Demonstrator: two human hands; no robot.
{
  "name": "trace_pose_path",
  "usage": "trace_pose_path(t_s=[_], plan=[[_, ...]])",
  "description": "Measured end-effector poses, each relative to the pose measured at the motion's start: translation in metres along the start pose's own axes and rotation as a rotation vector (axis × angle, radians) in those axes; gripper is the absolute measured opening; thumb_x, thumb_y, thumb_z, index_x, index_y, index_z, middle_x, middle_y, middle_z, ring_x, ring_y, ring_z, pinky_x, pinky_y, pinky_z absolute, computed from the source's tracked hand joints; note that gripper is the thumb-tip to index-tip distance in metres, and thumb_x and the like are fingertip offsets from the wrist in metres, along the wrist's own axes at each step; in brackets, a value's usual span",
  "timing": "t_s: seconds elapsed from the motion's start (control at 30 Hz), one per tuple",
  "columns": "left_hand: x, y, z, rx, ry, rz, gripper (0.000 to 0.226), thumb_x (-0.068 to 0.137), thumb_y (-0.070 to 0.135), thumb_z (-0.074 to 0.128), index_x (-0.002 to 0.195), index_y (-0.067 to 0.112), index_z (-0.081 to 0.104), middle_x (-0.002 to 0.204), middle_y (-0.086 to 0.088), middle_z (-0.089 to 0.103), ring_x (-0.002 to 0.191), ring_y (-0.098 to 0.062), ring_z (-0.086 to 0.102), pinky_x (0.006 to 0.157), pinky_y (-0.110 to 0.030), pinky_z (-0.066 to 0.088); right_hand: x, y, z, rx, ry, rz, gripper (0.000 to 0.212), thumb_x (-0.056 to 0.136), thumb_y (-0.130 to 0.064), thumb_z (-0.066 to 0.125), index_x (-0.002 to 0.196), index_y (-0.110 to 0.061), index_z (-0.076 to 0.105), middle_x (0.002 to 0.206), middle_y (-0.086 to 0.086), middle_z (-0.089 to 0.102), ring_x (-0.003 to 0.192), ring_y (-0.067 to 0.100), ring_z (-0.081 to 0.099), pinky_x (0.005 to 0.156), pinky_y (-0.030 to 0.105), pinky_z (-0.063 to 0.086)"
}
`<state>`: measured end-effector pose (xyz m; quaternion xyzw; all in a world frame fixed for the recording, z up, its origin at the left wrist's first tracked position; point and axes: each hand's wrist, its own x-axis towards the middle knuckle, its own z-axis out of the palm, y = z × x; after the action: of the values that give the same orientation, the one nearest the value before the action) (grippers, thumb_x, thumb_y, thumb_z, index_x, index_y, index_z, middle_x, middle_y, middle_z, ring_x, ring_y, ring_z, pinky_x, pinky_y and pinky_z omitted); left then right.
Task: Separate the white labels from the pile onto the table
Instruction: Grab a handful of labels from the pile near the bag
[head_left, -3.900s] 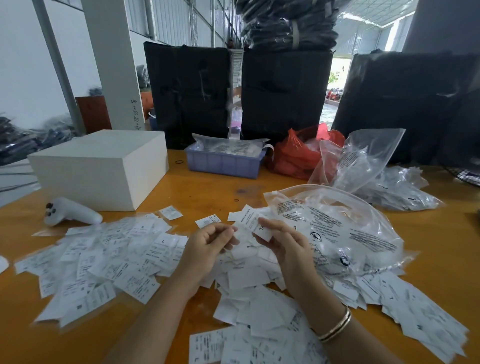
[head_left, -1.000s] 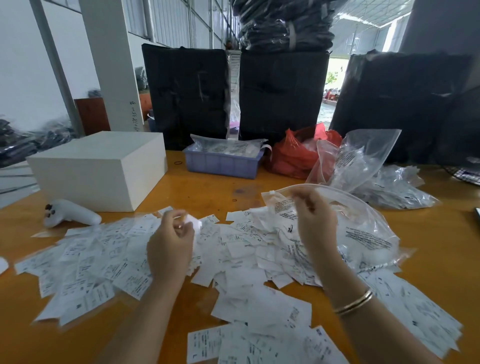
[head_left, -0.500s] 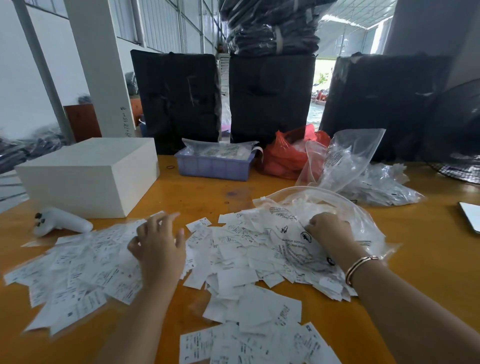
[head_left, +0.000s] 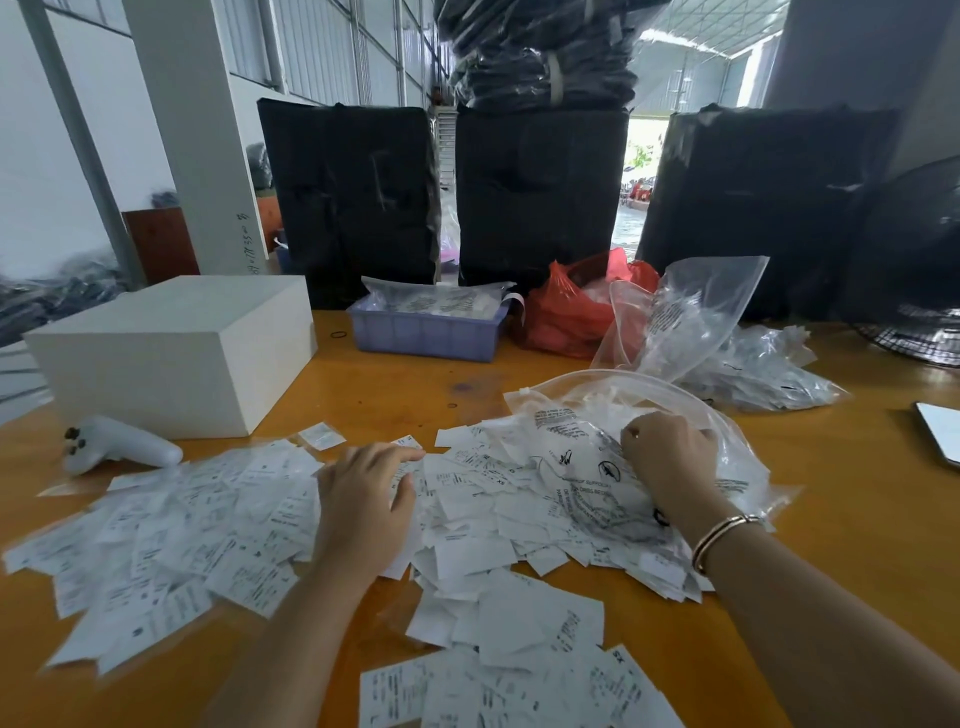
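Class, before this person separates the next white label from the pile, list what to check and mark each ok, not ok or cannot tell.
1. Left hand free, lying flat on the spread white paper labels: ok.
2. Right hand at the pile, on the clear printed plastic bag: ok.
3. Label pinched in right fingers: cannot tell.
4. Bare orange wooden table within reach for more labels: ok.
5. White handheld controller off the labels: ok.

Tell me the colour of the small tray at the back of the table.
The small tray is pale purple-blue plastic, seen clearly in the head view.
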<state>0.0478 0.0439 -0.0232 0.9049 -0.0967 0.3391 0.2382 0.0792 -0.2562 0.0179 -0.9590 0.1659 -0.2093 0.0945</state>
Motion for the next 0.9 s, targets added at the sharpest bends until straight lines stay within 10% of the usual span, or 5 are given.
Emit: trace_pose_path(t_s=[0.23,0.43,0.67,0.9], plan=[[-0.001,0.012,-0.002,-0.292,-0.07,-0.072,0.021,0.092,0.017,0.06,0.101,0.037,0.061,0.108,0.02,0.054,0.107,-0.007,0.049,0.09,-0.027,0.037,-0.028,-0.04,-0.024,0.462,0.244,-0.34,0.014,0.091,-0.022,0.058,0.09,-0.014,0.069,0.094,-0.001,0.067,0.091,0.018,0.058,0.09,0.033,0.037],[-0.002,0.018,-0.011,-0.586,-0.314,-0.141,0.029,0.081,0.057,0.051,0.11,0.055,0.047,0.111,0.039,0.043,0.103,0.019,0.044,0.082,-0.008,0.035,-0.08,-0.086,-0.01,0.669,-0.099,-0.798,0.012,0.09,-0.019,0.06,0.092,-0.016,0.071,0.084,-0.016,0.06,0.077,-0.003,0.053,0.076,0.015,0.046],[0.001,0.011,-0.006,-0.634,-0.321,-0.165,0.01,0.085,0.029,0.067,0.086,0.038,0.066,0.085,0.028,0.066,0.084,0.008,0.06,0.068,-0.005,0.046,-0.091,-0.097,0.011,1.015,-0.321,-0.416,0.014,0.091,-0.02,0.06,0.093,-0.026,0.072,0.081,-0.015,0.069,0.076,-0.001,0.062,0.068,0.017,0.048],[0.0,0.003,-0.001,-0.668,-0.201,-0.272,0.012,0.088,0.03,0.063,0.079,0.037,0.067,0.081,0.023,0.067,0.081,0.006,0.06,0.065,-0.004,0.045,-0.096,-0.094,0.031,0.393,-0.224,-0.664,0.039,0.088,-0.024,0.05,0.127,-0.022,0.057,0.114,0.001,0.065,0.111,0.021,0.053,0.095,0.032,0.034]])
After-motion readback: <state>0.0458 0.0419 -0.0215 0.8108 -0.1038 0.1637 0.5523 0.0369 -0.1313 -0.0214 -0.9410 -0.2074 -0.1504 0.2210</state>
